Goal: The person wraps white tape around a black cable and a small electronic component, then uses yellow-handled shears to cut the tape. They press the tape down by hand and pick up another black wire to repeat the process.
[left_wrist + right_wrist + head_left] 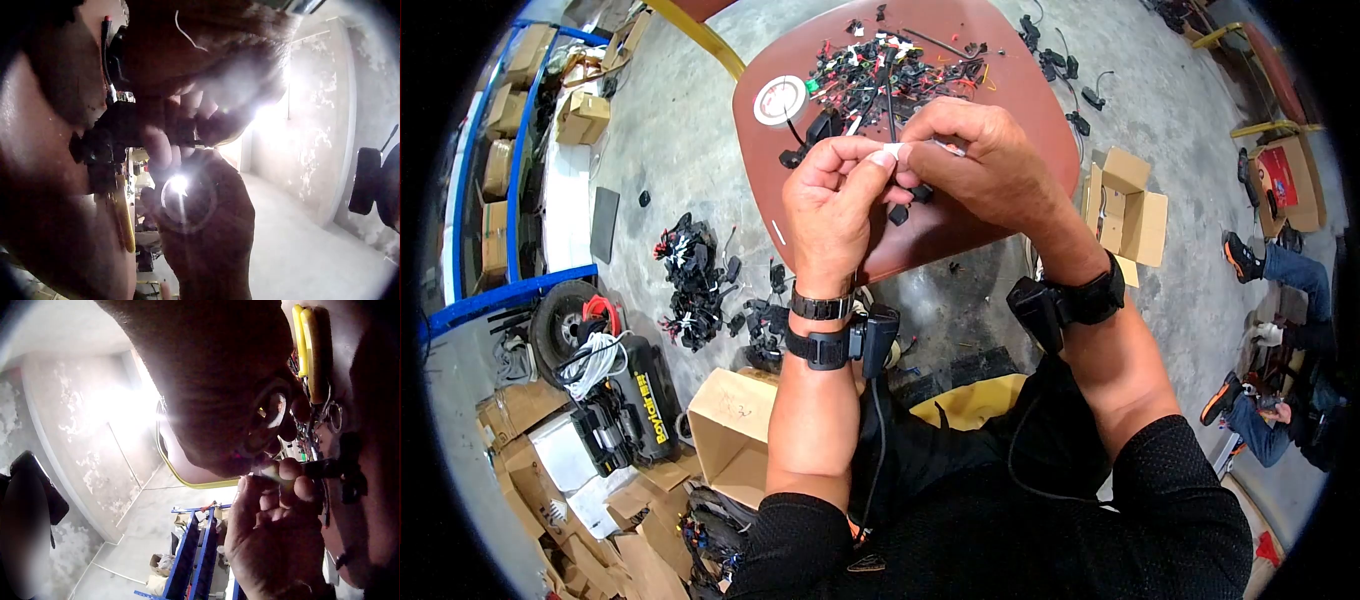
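Both hands meet over the near half of a reddish-brown table (pixel 760 215). My left hand (pixel 832 200) pinches a small white piece (pixel 893 148) between thumb and index finger. From the other side, the fingertips of my right hand (pixel 990 165) pinch the same piece, whose exact kind I cannot tell. A black cable (pixel 891 105) runs up from it towards the pile. A thin pale strip (pixel 948 147) shows beside the right fingers. Black connectors (pixel 899 214) lie just below the hands. In the right wrist view, yellow-handled pliers (pixel 317 369) lie on the table.
A heap of small connectors and wires (pixel 855 80) covers the far table, beside a round white disc (pixel 780 100). More black parts (pixel 690 275) lie on the floor at left. Open cardboard boxes (pixel 1125 215) stand around the table. Another person's legs (pixel 1295 270) show at right.
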Demonstrator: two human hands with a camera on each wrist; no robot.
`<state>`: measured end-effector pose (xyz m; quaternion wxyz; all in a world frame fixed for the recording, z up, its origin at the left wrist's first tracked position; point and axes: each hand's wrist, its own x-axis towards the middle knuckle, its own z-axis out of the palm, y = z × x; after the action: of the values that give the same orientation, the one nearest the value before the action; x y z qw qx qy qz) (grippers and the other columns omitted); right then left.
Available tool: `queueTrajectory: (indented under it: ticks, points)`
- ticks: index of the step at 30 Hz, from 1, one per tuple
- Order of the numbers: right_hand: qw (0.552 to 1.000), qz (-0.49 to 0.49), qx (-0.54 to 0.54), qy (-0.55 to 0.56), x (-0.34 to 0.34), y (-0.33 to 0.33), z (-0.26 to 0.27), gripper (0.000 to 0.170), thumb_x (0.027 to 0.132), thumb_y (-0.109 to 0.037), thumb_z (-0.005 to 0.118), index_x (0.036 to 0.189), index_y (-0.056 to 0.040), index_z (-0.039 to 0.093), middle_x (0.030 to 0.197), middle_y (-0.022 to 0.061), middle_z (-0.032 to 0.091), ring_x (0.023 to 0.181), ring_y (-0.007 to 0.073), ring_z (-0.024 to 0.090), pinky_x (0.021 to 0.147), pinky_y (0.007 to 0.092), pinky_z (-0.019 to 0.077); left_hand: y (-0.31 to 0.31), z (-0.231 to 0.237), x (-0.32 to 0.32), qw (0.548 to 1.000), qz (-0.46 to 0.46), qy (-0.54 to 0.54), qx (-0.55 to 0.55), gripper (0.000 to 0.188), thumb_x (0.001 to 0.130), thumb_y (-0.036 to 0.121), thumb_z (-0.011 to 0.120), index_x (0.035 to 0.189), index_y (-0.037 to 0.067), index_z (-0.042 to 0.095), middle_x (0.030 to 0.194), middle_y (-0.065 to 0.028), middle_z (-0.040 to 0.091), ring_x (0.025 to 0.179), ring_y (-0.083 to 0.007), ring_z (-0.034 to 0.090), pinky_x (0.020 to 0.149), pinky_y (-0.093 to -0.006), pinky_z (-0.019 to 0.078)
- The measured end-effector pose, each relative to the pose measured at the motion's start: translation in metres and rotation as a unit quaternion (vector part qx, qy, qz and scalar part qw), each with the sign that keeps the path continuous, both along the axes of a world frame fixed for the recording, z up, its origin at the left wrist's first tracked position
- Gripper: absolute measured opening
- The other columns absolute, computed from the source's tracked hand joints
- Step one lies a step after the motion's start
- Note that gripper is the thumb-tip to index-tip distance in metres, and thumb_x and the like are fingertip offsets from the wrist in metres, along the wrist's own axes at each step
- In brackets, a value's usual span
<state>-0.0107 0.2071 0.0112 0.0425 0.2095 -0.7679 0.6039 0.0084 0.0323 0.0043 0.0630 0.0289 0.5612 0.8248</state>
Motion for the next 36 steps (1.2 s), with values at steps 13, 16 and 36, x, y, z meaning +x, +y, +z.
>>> queueTrajectory:
  ticks: [13,16,36]
  points:
    - [1.0,0.005,0.009,0.006,0.0,0.0,0.0,0.012,0.083,-0.014,0.066,0.082,-0.0016,0.066,0.076,0.0105,0.067,0.071,0.0228,0.066,0.067,0.0334,0.0522,-0.001,0.001,0.0,1.0,0.003,-0.003,-0.005,0.008,0.092,0.001,0.059,0.097,-0.006,0.061,0.086,-0.0134,0.069,0.072,-0.0158,0.068,0.062,-0.0243,0.0566]
    - [1.0,-0.002,0.002,-0.022,0.003,-0.001,0.004,0.013,0.083,-0.014,0.065,0.085,-0.0013,0.066,0.076,0.0104,0.067,0.071,0.0209,0.067,0.067,0.0325,0.0523,-0.002,-0.001,0.0,1.0,0.005,-0.004,-0.002,0.008,0.092,0.001,0.06,0.097,-0.005,0.061,0.085,-0.0133,0.069,0.072,-0.0158,0.068,0.061,-0.0243,0.0565]
    - [0.994,0.036,-0.045,-0.095,0.001,-0.004,-0.002,0.011,0.085,-0.01,0.069,0.09,-0.0013,0.065,0.079,0.0013,0.066,0.076,0.0062,0.061,0.068,0.0225,0.0499,-0.005,0.002,0.002,0.999,-0.009,-0.024,0.02,0.026,0.09,-0.001,0.062,0.115,-0.008,0.063,0.093,-0.0154,0.07,0.076,-0.0181,0.068,0.066,-0.0259,0.0574]
